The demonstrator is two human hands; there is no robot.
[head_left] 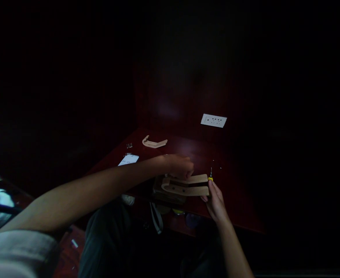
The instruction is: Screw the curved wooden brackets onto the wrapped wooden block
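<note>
Two pale curved wooden pieces lie side by side at the table's near edge: a front piece with two dark holes and a back piece. My left hand is closed in a fist over the back piece. Whatever its fingers hold, if anything, is hidden. A small screwdriver with a yellow handle points upward from my right hand, which is closed around it. The fingers of that hand also touch or nearly touch the right end of the front piece.
Another curved wooden piece rests farther back on the dark red table. Several screws stand at left, behind a bright white rectangle with faint marks. Tiny light bits lie at right. A socket plate is on the wall.
</note>
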